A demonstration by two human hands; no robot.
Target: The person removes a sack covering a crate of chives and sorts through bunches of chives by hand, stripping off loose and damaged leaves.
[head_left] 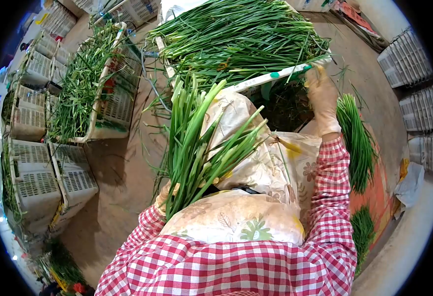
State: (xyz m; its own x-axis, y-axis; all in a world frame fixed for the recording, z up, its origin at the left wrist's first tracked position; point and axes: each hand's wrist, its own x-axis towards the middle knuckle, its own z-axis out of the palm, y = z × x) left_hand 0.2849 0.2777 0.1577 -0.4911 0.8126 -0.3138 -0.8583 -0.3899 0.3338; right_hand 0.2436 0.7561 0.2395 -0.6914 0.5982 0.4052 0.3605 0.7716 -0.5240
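Observation:
My left hand [163,198], gloved and partly hidden by leaves, is closed around a loose bunch of garlic chives [187,133] beside my lap. The leaves fan up and to the right over my stained apron [236,207]. My right hand [322,93], in a pale glove, is raised at the front right corner of a white crate [261,79]. Its fingers are bent together, and what they hold, if anything, I cannot make out. Long green garlic chives [241,39] are heaped across the crate, mostly lying sideways.
To my right, a neat bundle of chives [357,143] lies by an orange-red sheet [381,172], with another bundle [362,229] nearer me. A crate of leafy scraps [81,84] stands left. White slotted crates [34,172] line the left side; more crates [406,59] are stacked right.

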